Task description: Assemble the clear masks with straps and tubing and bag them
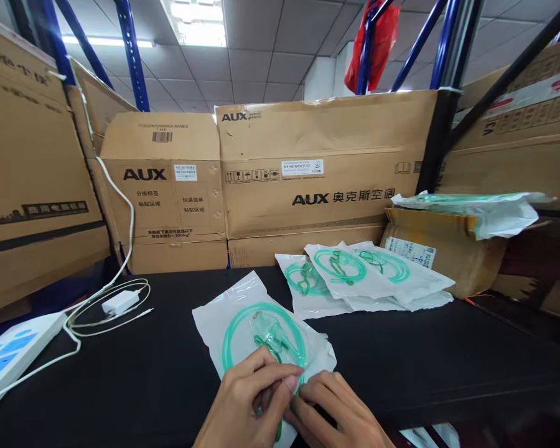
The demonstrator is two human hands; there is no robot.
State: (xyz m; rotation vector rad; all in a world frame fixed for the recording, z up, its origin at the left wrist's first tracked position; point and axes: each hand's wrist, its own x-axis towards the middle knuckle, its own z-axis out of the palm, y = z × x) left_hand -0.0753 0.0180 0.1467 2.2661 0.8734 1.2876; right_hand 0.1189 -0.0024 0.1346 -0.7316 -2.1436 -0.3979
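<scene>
A clear-and-white plastic package (236, 302) lies at the middle of the black table, with a coil of green tubing (228, 336) and a clear oxygen mask (270, 330) with a green strap showing inside. My left hand (242, 401) is closed over the near part of this package, thumb and forefinger pinched together. Close beside it, my right hand (338, 410) has its fingers curled in on the package's lower right edge. The fingertips of the two hands almost meet, and they cover the near end of the package.
Similar packages (326, 305) are piled at the back right. Another package (499, 214) rests on an open cardboard box (441, 233). On the left are a power strip (23, 354), a white charger (121, 302) and looped cable. Large cartons (308, 137) wall off the table's back.
</scene>
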